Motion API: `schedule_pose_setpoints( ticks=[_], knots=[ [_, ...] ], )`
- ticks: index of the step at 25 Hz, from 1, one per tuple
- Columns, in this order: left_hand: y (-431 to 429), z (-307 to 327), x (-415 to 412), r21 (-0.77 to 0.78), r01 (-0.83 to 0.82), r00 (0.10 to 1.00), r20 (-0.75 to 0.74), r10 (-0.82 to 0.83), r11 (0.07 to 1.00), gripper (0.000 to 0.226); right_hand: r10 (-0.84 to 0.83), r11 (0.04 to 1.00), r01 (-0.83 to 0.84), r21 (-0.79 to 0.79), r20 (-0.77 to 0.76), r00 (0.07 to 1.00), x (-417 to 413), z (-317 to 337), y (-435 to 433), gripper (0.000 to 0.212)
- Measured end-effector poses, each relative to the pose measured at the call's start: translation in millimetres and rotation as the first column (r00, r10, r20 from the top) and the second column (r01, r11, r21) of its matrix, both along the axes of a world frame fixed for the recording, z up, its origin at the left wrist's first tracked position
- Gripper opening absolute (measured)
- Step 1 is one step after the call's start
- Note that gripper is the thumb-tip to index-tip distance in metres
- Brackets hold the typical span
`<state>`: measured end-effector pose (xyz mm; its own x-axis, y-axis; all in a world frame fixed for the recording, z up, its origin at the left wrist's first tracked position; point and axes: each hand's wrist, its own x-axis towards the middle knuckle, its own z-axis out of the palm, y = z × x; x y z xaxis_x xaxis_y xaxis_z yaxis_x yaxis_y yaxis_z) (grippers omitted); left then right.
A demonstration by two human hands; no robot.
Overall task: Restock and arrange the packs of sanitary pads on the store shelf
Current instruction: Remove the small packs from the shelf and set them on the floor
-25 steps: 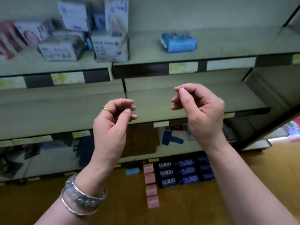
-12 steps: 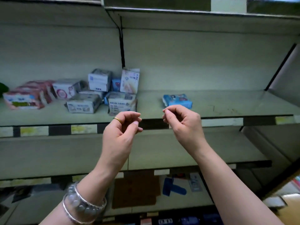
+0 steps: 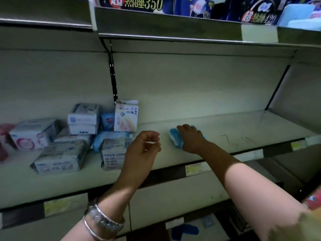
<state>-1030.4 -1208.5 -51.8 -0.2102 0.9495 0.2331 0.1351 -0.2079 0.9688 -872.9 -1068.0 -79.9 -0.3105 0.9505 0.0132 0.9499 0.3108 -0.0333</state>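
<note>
1. I see my two hands, and they are apart.
2. My right hand lies on top of one blue pack. My fingers bend over its far side. I cannot tell if I squeeze it or only touch it.
3. That blue pack sits all alone on the middle shelf. It is about halfway along the shelf, a little back from the near edge.
4. My left hand is up in the air by the near edge of that shelf, just left of the blue pack. Its fingers are curled in and it holds nothing.
5. I wear one gold ring on my left hand and shiny bracelets on my left wrist.
6. On the left part of the same shelf is a messy pile of packs. I count about ten, but they are blurry, so I am not sure.
7. One white pack stands upright at the far right corner of the pile. One small blue one is just left of it.
8. On the top shelf I count three dark blue packs.
</note>
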Motion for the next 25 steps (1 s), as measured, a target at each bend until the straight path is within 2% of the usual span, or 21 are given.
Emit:
schedule_pose_setpoints(
  ticks=[2, 6, 11, 13, 15, 17, 19, 21, 22, 25],
  knots=[
    [12.6, -1.2, -5.1, -0.014, 0.033, 0.999, -0.013, -0.033, 0.999, 0.025, 0.001, 1.000, 0.003, -0.030, 0.146, 0.989, -2.4, -6.5, 18.4, 0.078],
    [35.3, -6.3, -13.0, -0.066, 0.059, 0.996, -0.062, -0.064, 0.996, 0.025, 0.087, 0.990, -0.048, -0.132, 0.303, 0.949, -10.5, -12.3, 48.5, 0.086],
    [50.5, -16.3, -17.8, -0.114, 0.052, 0.993, -0.097, -0.063, 0.992, 0.027, 0.164, 0.980, -0.123, -0.155, 0.290, 0.943, -22.2, -17.0, 57.2, 0.081],
    [52.7, -20.3, -16.3, -0.139, 0.049, 0.993, -0.097, -0.063, 0.989, 0.026, 0.188, 0.978, -0.160, -0.131, 0.242, 0.952, -23.7, -17.8, 52.2, 0.077],
    [52.4, -24.0, -12.9, -0.174, 0.050, 0.995, -0.081, -0.065, 0.984, 0.020, 0.215, 0.973, -0.202, -0.111, 0.127, 0.968, -24.7, -14.9, 42.0, 0.079],
    [49.4, -25.5, -7.6, -0.214, 0.044, 0.996, -0.061, -0.058, 0.976, 0.022, 0.244, 0.966, -0.250, -0.062, -0.093, 0.965, -25.2, -1.9, 24.8, 0.083],
    [44.7, -24.3, -1.0, -0.277, 0.053, 0.999, 0.008, -0.053, 0.959, 0.041, 0.304, 0.952, -0.302, 0.054, -0.288, 0.908, -27.4, 16.1, 1.0, 0.083],
    [33.4, -16.9, 8.5, -0.310, 0.103, 0.987, 0.152, -0.058, 0.945, 0.055, 0.402, 0.914, -0.347, 0.211, -0.354, 0.845, -27.6, 34.2, -31.0, 0.081],
    [25.7, -12.8, 13.2, -0.293, 0.147, 0.970, 0.228, -0.080, 0.945, 0.054, 0.438, 0.895, -0.360, 0.264, -0.360, 0.824, -26.9, 42.5, -49.0, 0.080],
    [-4.6, -3.0, 28.3, -0.153, 0.256, 0.915, 0.357, -0.189, 0.954, 0.050, 0.465, 0.882, -0.374, 0.287, -0.391, 0.795, -14.9, 62.7, -98.7, 0.083]
  ],
)
